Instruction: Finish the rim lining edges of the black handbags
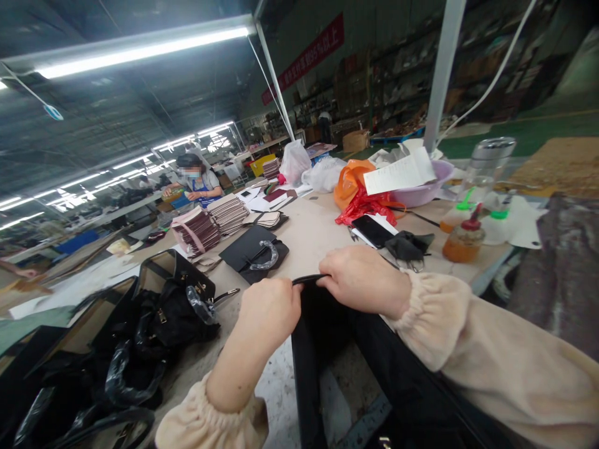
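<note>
In front of me a black bag [407,374] stands with its dark opening facing up. My left hand [271,305] is closed on its far rim, fingers curled over it. A short way to the right, my right hand [358,277] grips the same rim, its thumb and fingers pinched together. Between both hands a narrow black strip of the rim [309,279] shows, slightly bowed. My fingers cover the rest of that edge. Just beyond my left hand lies a flat black bag with a plastic-wrapped handle [253,252].
Several black bags [178,305] crowd the left side. Stacked maroon pieces [194,231] stand farther back, near a co-worker [199,181]. To the right are a phone [372,231], a black mask [409,246], glue bottles [463,240], a purple basin [428,187] and a metal post [442,75].
</note>
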